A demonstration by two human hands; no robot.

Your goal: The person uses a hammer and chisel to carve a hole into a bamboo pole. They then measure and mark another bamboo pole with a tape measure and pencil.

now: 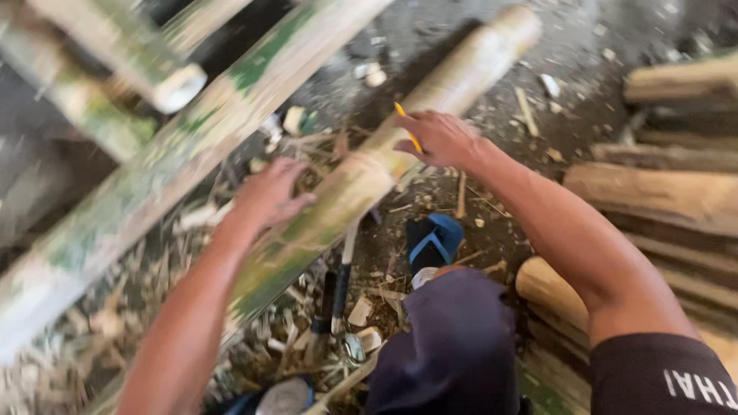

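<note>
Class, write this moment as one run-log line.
left hand: steadies bamboo pole | right hand: yellow pencil on pole | ground: chips

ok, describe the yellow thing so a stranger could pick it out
Find the bamboo pole running diagonally through the middle. The right hand rests on it, pinching a thin yellow pencil-like stick. It is the only bright yellow item; the scraps around are pale.

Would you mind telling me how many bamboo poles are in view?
4: one pole under both hands, a long pole left of it, and two blurred poles at top left. More may lie beyond the frame.
</note>
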